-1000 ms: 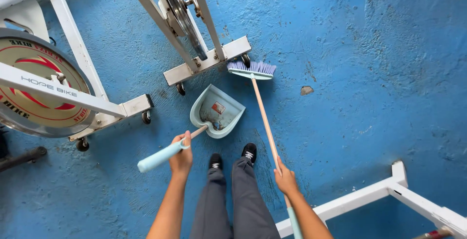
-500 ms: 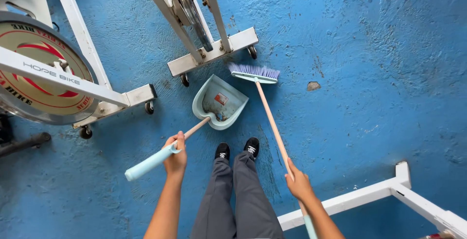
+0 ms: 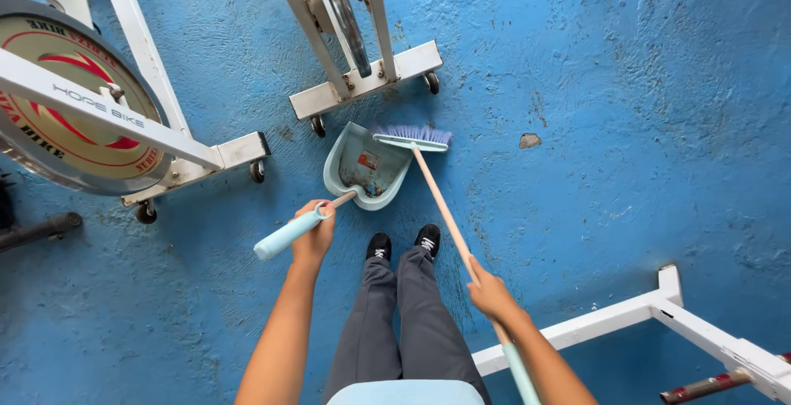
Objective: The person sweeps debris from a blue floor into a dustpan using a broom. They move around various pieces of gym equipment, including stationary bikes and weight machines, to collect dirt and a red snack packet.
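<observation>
- Left hand (image 3: 315,238) is wrapped around the dustpan (image 3: 366,166) handle; the pan rests on the blue floor (image 3: 626,125) ahead of the shoes.
- Right hand (image 3: 490,294) grips the broom (image 3: 412,136) pole, its bristles touching the pan's mouth.

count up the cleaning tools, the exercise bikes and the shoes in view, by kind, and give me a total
Brooms: 1, broom, held by the right hand
Dustpans: 1, dustpan, held by the left hand
Exercise bikes: 2, left bike, middle bike
Shoes: 2, left shoe, right shoe
Total: 6
</observation>
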